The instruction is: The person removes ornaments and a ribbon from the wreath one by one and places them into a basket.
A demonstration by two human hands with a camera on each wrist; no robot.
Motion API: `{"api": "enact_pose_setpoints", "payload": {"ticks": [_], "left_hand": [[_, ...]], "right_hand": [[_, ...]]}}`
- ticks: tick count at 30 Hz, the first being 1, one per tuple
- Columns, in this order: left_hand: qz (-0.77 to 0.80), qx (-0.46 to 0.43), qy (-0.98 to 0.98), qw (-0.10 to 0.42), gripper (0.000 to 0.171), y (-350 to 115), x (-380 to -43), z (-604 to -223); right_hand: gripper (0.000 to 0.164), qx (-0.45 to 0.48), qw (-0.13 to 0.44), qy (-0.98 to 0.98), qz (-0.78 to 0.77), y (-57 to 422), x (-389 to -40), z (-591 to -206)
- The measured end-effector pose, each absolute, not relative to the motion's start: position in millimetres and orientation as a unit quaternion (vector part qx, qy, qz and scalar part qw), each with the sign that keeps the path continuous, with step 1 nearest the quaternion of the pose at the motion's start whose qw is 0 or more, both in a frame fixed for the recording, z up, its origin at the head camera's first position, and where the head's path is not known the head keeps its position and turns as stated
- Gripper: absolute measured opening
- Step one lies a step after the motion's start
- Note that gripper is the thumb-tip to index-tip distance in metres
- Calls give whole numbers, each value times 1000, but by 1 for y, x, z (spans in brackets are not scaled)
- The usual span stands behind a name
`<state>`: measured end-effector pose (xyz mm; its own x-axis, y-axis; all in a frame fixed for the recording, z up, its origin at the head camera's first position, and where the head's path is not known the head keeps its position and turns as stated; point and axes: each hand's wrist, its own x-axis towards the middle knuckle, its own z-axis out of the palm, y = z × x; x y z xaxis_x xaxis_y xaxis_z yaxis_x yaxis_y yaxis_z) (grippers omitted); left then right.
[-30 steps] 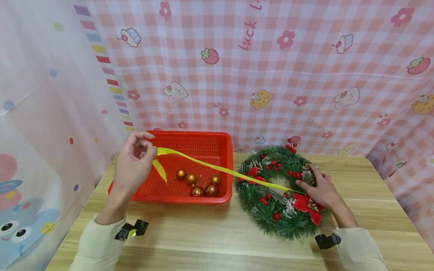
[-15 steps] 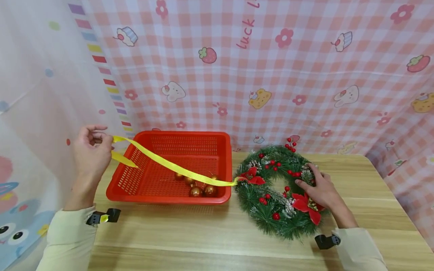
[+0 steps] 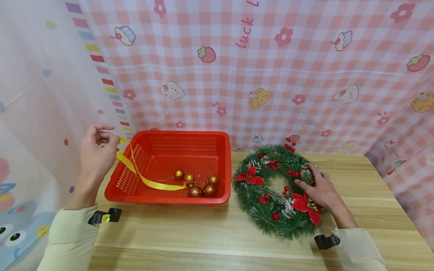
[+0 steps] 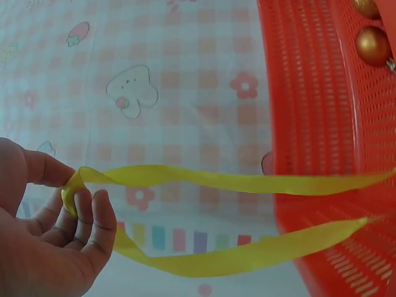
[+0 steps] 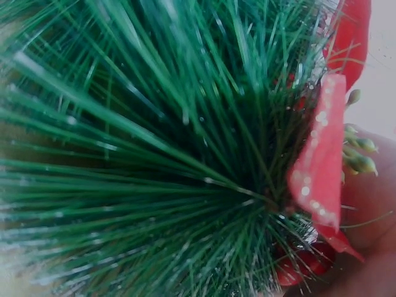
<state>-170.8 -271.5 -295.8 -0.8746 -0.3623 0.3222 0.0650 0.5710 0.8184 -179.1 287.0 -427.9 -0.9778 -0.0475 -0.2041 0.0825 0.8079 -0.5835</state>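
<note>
My left hand (image 3: 96, 156) is raised over the basket's left end and pinches a yellow ribbon (image 3: 162, 186) between thumb and fingers. In the left wrist view, two lengths of the ribbon (image 4: 235, 182) trail rightward from the fingers. One length dips into the red basket (image 3: 169, 200) and its end lies by the gold baubles (image 3: 194, 191). To the right is a green Christmas wreath (image 3: 261, 214) with red flowers, berries and pinecones. My right hand (image 3: 323, 190) grips its right side. Needles and a red flower petal (image 5: 318, 154) fill most of the right wrist view.
The basket and wreath stand side by side on a light wooden table (image 3: 217, 241). Behind them hangs a pink checked curtain (image 3: 230, 75), and a white printed curtain (image 3: 37, 113) hangs at the left.
My left hand has moved left, drawing the ribbon off the wreath, then shifted slightly back right. The ribbon's far end has dropped into the basket. My right hand stays on the wreath.
</note>
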Motion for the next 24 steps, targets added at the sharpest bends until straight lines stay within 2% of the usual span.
{"api": "enact_pose_setpoints", "payload": {"ticks": [7,14,24], "left_hand": [[-442,66,-872,199,33,-261,-171,-304],[-441,31,-877,190,32,-252,-173,-316],[-444,-2,-883,150,31,-241,-172,-329]], "right_hand": [[92,13,104,945,-311,286,-179,-428],[92,15,97,944,-314,286,-179,-430],[92,17,95,943,-319,287,-178,-431]]}}
